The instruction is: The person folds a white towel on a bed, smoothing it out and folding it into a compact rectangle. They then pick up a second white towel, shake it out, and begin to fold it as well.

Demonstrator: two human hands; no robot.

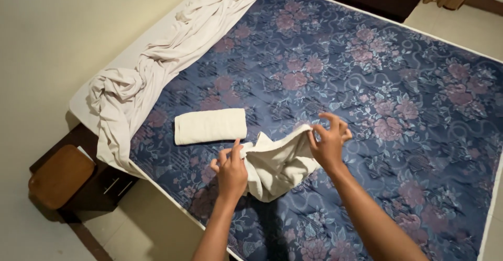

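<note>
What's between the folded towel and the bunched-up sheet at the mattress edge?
Nothing: the head view shows only bare floral mattress between the folded towel and the bunched sheet.

We saw a bare mattress point(367, 83) in dark blue with pink flowers, filling most of the frame. A crumpled white sheet point(157, 56) lay bunched along its upper-left edge, spilling over the left corner. Left of centre a folded towel point(210, 126) rested flat. Just below and right of it, a loose towel point(277, 164) sagged onto the mattress.
</note>
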